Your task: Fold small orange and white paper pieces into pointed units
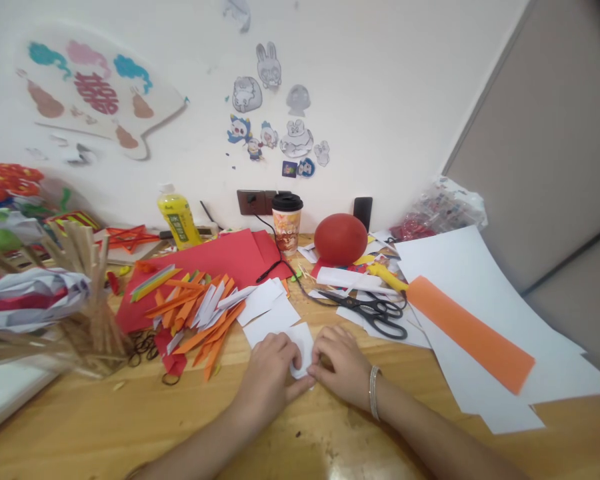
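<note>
A small white paper (303, 341) lies on the wooden table, its near part curled up between my hands. My left hand (271, 370) holds the paper's left side, fingers bent over it and thumb at its near edge. My right hand (341, 363) pinches the near right edge, its fingertips close to my left thumb. More white paper sheets (270, 319) lie just beyond my left hand. To their left is a pile of folded orange and white strips (205, 313).
Black scissors (375, 310), a red balloon (341, 239) and a lidded cup (287, 223) stand or lie beyond my hands. An orange strip (473, 333) rests on large white sheets (445, 267) at right. Wooden sticks (100, 293) and a yellow bottle (179, 220) are at left.
</note>
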`<state>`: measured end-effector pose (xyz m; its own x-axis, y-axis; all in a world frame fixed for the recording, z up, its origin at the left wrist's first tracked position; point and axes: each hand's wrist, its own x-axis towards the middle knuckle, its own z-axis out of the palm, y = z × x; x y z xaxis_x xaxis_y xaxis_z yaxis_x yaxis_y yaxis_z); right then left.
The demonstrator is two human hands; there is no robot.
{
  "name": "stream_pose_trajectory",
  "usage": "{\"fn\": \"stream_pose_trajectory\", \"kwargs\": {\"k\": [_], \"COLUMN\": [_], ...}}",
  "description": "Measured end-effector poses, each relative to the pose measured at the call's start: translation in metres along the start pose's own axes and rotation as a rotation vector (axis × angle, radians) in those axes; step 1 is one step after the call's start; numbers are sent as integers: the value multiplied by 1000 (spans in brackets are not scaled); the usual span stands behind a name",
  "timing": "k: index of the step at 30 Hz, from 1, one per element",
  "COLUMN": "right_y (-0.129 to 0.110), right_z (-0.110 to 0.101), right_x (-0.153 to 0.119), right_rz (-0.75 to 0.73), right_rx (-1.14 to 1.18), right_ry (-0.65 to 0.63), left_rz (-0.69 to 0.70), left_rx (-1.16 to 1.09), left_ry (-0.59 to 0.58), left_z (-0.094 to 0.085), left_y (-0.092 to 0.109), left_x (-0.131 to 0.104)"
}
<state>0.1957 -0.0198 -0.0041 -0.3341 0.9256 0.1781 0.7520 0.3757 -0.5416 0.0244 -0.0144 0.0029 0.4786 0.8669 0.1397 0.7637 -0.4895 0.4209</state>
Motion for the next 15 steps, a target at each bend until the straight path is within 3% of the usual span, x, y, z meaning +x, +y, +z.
{"fn": "stream_pose_trajectory", "kwargs": {"k": [15], "right_y": [5], "right_z": [0], "right_x": [9], "right_rz": [28], "right_rx": [47], "right_ry": [-47], "left_rz": [-26], "left_rx": [45], "left_ry": [-56], "left_z": [-6], "left_y": [6], "left_x": [0]}}
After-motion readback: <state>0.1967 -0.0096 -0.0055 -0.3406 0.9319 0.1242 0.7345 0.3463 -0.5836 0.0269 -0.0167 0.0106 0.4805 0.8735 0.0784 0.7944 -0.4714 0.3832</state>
